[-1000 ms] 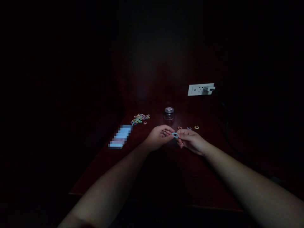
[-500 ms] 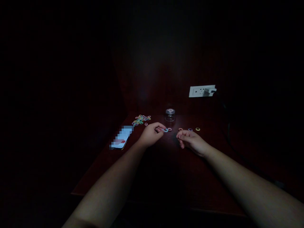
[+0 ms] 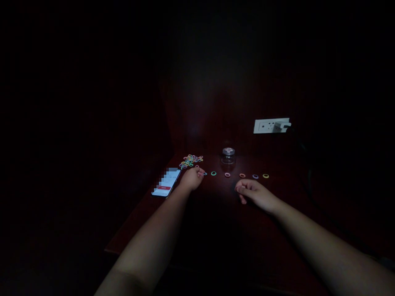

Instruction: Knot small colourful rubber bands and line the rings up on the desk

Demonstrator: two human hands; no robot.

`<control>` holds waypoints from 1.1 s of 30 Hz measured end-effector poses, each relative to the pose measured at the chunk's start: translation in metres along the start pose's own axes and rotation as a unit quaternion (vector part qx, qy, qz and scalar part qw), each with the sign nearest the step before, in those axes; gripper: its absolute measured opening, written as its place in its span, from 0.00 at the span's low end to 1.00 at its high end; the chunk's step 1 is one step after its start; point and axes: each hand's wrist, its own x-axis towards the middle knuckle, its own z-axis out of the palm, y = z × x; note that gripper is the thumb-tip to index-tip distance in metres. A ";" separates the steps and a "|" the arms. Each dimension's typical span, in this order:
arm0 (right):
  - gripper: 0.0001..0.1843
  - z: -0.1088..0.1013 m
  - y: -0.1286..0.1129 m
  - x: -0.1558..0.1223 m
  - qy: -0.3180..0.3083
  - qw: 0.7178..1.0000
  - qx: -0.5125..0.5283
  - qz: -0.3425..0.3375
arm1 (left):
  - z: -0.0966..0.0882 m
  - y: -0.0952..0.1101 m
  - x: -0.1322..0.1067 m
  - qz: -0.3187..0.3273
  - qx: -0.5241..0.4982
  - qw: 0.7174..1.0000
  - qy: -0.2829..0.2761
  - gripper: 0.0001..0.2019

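Note:
My left hand (image 3: pixel 193 178) is closed at the left end of a row of small ring-shaped hair ties, its fingertips pinching a blue hair tie (image 3: pixel 205 174). Just right of it lies a green hair tie (image 3: pixel 213 173). Further along the row are a pink hair tie (image 3: pixel 227 175), an orange-pink one (image 3: pixel 242 175), a purple one (image 3: pixel 255 176) and a yellow one (image 3: pixel 266 176). My right hand (image 3: pixel 254 194) hovers in front of the row, thumb and fingers curled together; whatever they hold, if anything, is hidden.
A heap of coloured hair ties (image 3: pixel 190 161) lies at the back left of the dark red table (image 3: pixel 210 230). A lit phone (image 3: pixel 166 183) rests in front of it. Behind the row stands a clear lidded jar (image 3: pixel 228 157). A wall socket (image 3: pixel 271 126) holds a plug with a dark cable.
My left hand has moved left, away from the middle of the row. The green hair tie now lies uncovered beside the pink one. My right hand keeps its curled pose; the view has shifted slightly.

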 end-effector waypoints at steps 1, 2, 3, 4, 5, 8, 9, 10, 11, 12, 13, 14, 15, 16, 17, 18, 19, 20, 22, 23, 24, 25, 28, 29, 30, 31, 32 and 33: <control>0.19 0.000 0.000 0.000 0.000 1.000 -0.004 0.001 | 0.002 0.001 0.000 0.009 0.009 1.000 -0.007 0.09; 0.19 0.000 0.000 0.001 -0.001 1.000 -0.007 0.002 | 0.003 0.001 0.000 0.018 0.017 1.000 -0.013 0.10; 0.20 0.000 0.001 0.001 -0.002 1.000 -0.010 0.002 | 0.004 0.002 0.000 0.027 0.027 0.999 -0.020 0.11; 0.20 0.000 0.001 0.001 -0.003 1.000 -0.012 0.003 | 0.004 0.002 0.000 0.034 0.035 0.999 -0.024 0.12; 0.20 0.001 0.001 0.001 -0.004 1.000 -0.014 0.003 | 0.004 0.003 0.000 0.040 0.045 0.998 -0.027 0.12; 0.21 0.000 0.000 0.001 -0.005 1.000 -0.018 0.007 | 0.003 0.005 0.000 0.052 0.077 0.995 -0.031 0.13; 0.21 0.000 0.000 0.001 -0.005 1.000 -0.019 0.009 | 0.002 0.005 0.000 0.054 0.089 0.994 -0.031 0.13; 0.21 0.000 0.000 0.001 -0.006 1.000 -0.020 0.010 | 0.001 0.007 0.000 0.056 0.100 0.993 -0.031 0.13; 0.21 -0.001 0.001 0.001 -0.007 1.000 -0.021 0.011 | 0.001 0.008 -0.001 0.057 0.109 0.992 -0.028 0.13; 0.21 -0.001 0.001 0.001 -0.008 1.000 -0.021 0.012 | 0.000 0.010 -0.001 0.058 0.119 0.991 -0.024 0.14; 0.21 -0.001 0.001 0.001 -0.009 1.000 -0.021 0.012 | 0.000 0.012 -0.002 0.060 0.128 0.990 -0.020 0.15; 0.21 -0.002 0.001 0.001 -0.010 1.000 -0.021 0.013 | 0.000 0.015 -0.003 0.064 0.136 0.988 -0.019 0.16; 0.21 -0.002 0.001 0.001 -0.013 1.000 -0.022 0.013 | 0.001 0.017 -0.003 0.068 0.146 0.987 -0.023 0.17; 0.21 -0.002 0.000 0.001 -0.014 1.000 -0.022 0.014 | 0.001 0.019 -0.004 0.074 0.154 0.985 -0.031 0.18; 0.21 -0.002 0.000 0.001 -0.015 1.000 -0.023 0.014 | 0.002 0.021 -0.004 0.080 0.161 0.983 -0.044 0.19; 0.21 -0.001 -0.001 0.001 -0.015 1.000 -0.023 0.015 | 0.003 0.022 -0.005 0.085 0.167 0.981 -0.058 0.20; 0.21 -0.001 -0.001 0.000 -0.014 1.000 -0.023 0.016 | 0.005 0.023 -0.005 0.089 0.169 0.979 -0.072 0.21; 0.21 -0.001 -0.002 0.000 -0.013 1.000 -0.023 0.016 | 0.006 0.023 -0.006 0.089 0.171 0.978 -0.083 0.21; 0.21 0.000 -0.002 0.000 -0.012 1.000 -0.021 0.017 | 0.008 0.021 -0.006 0.082 0.173 0.977 -0.094 0.22; 0.21 0.000 -0.002 0.000 -0.013 1.000 -0.021 0.016 | 0.009 0.020 -0.006 0.076 0.174 0.977 -0.094 0.22; 0.21 0.000 -0.002 0.000 -0.013 1.000 -0.021 0.015 | 0.009 0.019 -0.005 0.068 0.174 0.978 -0.091 0.21; 0.21 -0.001 -0.002 0.000 -0.015 1.000 -0.020 0.014 | 0.009 0.019 -0.004 0.059 0.173 0.979 -0.086 0.20; 0.21 -0.001 -0.001 0.000 -0.017 1.000 -0.024 0.012 | 0.007 0.017 -0.001 0.029 0.165 0.983 -0.071 0.16; 0.21 -0.002 0.000 0.000 -0.017 0.999 -0.026 0.012 | 0.005 0.018 0.000 0.020 0.161 0.985 -0.066 0.14; 0.21 -0.002 0.000 0.000 -0.016 0.999 -0.028 0.012 | 0.004 0.018 0.001 0.011 0.156 0.986 -0.060 0.13; 0.21 -0.002 0.000 0.000 -0.016 0.999 -0.030 0.012 | 0.002 0.018 0.002 0.004 0.150 0.987 -0.055 0.12; 0.21 -0.002 0.000 0.001 -0.016 0.999 -0.031 0.012 | 0.001 0.018 0.002 -0.001 0.143 0.988 -0.049 0.10; 0.21 -0.003 0.001 0.001 -0.017 0.999 -0.032 0.012 | -0.001 0.019 0.001 -0.006 0.135 0.990 -0.043 0.09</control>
